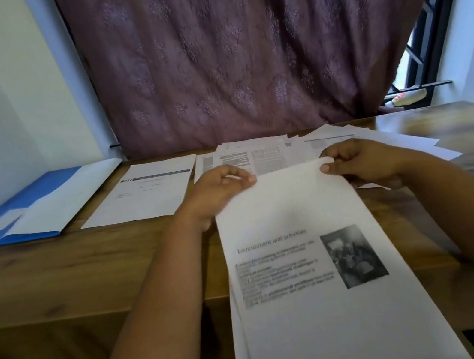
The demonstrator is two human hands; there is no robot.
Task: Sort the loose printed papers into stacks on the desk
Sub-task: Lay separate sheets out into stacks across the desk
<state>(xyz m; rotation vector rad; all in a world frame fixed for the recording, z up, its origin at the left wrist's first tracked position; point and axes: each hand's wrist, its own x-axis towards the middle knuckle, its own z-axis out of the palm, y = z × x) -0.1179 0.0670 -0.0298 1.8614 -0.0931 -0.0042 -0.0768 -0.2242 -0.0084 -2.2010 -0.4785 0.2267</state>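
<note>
The sheet in hand is a printed page with a heading, a block of text and a small grey photo at its right; it is lifted off the desk and runs from the far edge, where both hands hold it, back toward the person, with at least one more page edge showing under its left side. The left hand pinches the far left corner between thumb and curled fingers, and the right hand pinches the far right corner the same way. The step looks like judging where this page belongs: it is picked up but not yet laid on any stack. Beyond the hands lies the loose pile, fanned and overlapping, spreading to the right. Left of that lies a single page with a dark header bar, apart from the pile, likely the start of a stack. The next move calls for matching the held page to that stack or opening a new one on bare wood, and laying it down square without sliding the sheets beneath. Further left a blue folder lies open. The desk is brown wood grain, set against a mauve patterned curtain, with pale walls on both sides and a barred window at the right.
</note>
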